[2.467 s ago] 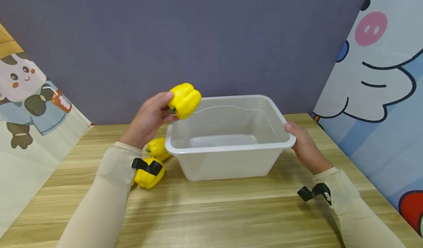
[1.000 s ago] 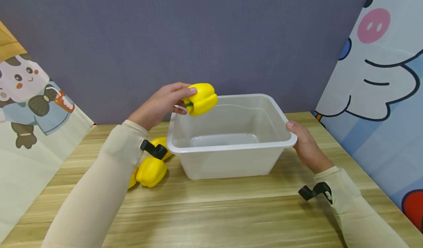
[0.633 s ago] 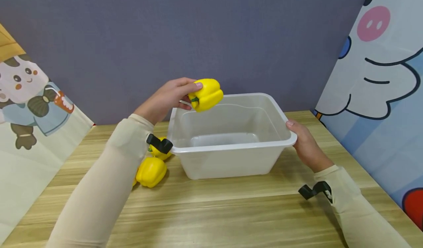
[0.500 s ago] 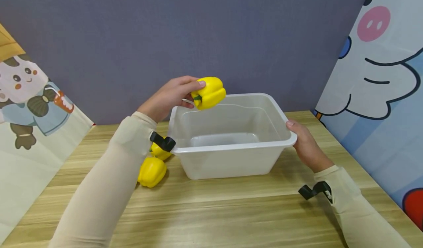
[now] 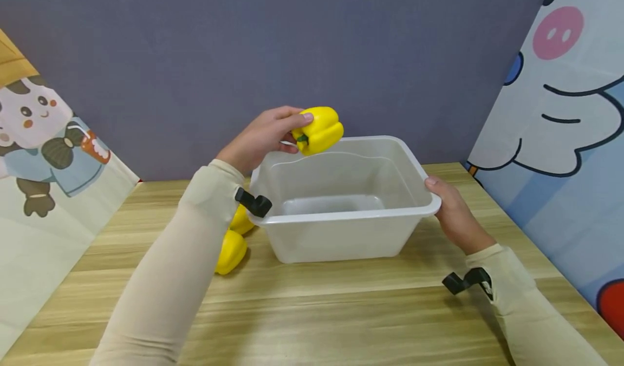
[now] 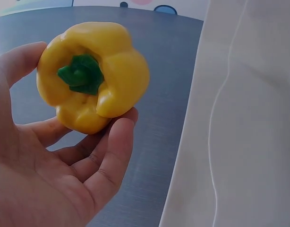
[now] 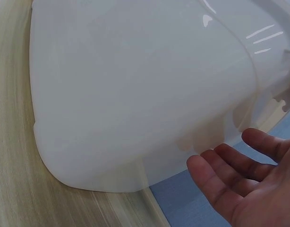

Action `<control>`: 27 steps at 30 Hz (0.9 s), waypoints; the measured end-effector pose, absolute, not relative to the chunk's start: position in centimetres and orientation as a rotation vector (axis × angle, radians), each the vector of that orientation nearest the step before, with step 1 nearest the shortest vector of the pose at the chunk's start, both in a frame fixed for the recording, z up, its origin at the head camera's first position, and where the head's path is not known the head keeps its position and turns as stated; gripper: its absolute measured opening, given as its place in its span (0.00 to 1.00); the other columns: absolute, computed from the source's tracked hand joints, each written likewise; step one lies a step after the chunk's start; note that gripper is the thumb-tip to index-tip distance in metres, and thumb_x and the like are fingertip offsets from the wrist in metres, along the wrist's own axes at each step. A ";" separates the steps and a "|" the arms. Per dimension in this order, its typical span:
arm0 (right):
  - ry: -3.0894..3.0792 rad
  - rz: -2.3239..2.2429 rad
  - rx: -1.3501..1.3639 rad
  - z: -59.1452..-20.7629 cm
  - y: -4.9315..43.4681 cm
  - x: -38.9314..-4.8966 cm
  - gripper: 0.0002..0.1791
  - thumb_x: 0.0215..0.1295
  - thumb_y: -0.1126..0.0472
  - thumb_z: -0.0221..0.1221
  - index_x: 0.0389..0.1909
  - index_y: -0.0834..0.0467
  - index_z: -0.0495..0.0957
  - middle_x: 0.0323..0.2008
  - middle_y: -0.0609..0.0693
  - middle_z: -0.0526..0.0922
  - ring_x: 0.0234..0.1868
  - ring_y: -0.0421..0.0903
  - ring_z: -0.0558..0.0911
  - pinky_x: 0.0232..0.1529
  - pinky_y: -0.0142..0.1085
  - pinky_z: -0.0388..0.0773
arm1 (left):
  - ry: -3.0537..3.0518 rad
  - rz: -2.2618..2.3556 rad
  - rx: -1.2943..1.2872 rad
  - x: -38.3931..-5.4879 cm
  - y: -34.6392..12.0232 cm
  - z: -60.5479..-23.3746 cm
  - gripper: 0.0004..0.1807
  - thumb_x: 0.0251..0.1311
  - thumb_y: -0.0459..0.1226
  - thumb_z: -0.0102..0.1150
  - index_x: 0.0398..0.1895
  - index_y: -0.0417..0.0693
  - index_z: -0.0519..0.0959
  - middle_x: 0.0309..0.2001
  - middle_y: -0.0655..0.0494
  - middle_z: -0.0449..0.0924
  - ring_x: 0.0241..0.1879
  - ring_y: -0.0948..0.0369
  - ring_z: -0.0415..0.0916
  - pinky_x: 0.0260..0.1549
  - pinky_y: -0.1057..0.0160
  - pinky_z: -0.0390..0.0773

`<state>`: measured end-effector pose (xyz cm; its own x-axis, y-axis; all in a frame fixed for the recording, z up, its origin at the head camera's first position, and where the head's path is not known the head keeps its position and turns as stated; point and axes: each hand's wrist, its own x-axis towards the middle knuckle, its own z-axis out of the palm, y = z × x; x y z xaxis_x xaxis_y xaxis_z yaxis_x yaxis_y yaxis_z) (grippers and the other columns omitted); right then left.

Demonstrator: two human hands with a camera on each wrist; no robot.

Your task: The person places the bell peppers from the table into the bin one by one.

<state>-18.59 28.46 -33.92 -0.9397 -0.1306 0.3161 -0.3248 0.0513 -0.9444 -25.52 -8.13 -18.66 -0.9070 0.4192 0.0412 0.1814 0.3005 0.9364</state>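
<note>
My left hand (image 5: 268, 134) holds a yellow bell pepper (image 5: 323, 130) above the rear left part of a white plastic tub (image 5: 341, 239). In the left wrist view, the thumb and fingers grip the pepper (image 6: 123, 75) from both sides, its green stem facing the camera. At the tub's right end, my right hand (image 5: 455, 214) holds the rim, thumb on top. The right wrist view shows its fingers (image 7: 208, 177) beside the tub's outer wall (image 7: 135, 94). Two more yellow peppers, one nearer (image 5: 232, 251) and one behind (image 5: 241, 221), lie left of the tub, partly hidden by my left forearm.
The tub stands on a wood-grain table (image 5: 312, 317), and its visible inside holds nothing. A grey-blue panel (image 5: 380, 46) rises behind it. Cartoon-printed panels flank the table, one on the left (image 5: 44, 236) and one on the right (image 5: 560, 214).
My left hand has carried the pepper right and slightly up, from the tub's left edge to above its opening, turning it on the way. My right hand has stayed at the rim.
</note>
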 end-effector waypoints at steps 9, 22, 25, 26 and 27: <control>-2.196 1.986 0.467 -33.9 28.5 -18.6 0.18 0.80 0.49 0.42 0.48 0.51 0.78 0.42 0.44 0.80 0.43 0.41 0.76 0.44 0.35 0.72 | 2.364 1.634 0.519 -26.5 -7.3 -19.3 0.27 0.67 0.55 0.60 0.63 0.52 0.74 0.53 0.50 0.78 0.51 0.49 0.77 0.51 0.57 0.79; -2.183 1.987 0.470 -33.9 28.5 -18.7 0.19 0.79 0.49 0.42 0.49 0.51 0.80 0.41 0.45 0.81 0.42 0.41 0.77 0.43 0.35 0.73 | 2.335 1.619 0.556 -27.2 -5.5 -19.9 0.27 0.67 0.54 0.60 0.63 0.51 0.73 0.52 0.49 0.78 0.51 0.48 0.76 0.51 0.58 0.79; -2.170 1.987 0.481 -34.0 28.6 -18.7 0.19 0.79 0.50 0.42 0.49 0.52 0.80 0.41 0.46 0.82 0.42 0.41 0.77 0.43 0.35 0.73 | 2.331 1.621 0.556 -27.3 -5.2 -20.1 0.27 0.68 0.54 0.60 0.64 0.51 0.73 0.52 0.49 0.78 0.51 0.48 0.76 0.51 0.58 0.79; -2.166 1.987 0.483 -34.0 28.6 -18.7 0.19 0.79 0.50 0.42 0.49 0.52 0.80 0.41 0.46 0.82 0.41 0.41 0.77 0.43 0.35 0.73 | 2.330 1.618 0.556 -27.3 -5.1 -20.1 0.27 0.68 0.54 0.60 0.64 0.51 0.73 0.52 0.49 0.78 0.50 0.49 0.77 0.51 0.58 0.79; -2.163 1.989 0.484 -34.0 28.6 -18.8 0.19 0.79 0.50 0.42 0.49 0.52 0.80 0.41 0.46 0.82 0.41 0.41 0.77 0.43 0.35 0.73 | 2.330 1.616 0.554 -27.4 -5.0 -20.1 0.28 0.68 0.54 0.60 0.64 0.51 0.73 0.52 0.50 0.78 0.50 0.50 0.77 0.51 0.58 0.79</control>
<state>-18.76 28.60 -34.00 -0.9342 -0.1261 0.3338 -0.3432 0.0612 -0.9373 -27.38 -4.98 -20.14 -0.8960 0.4439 0.0102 0.1651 0.3118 0.9357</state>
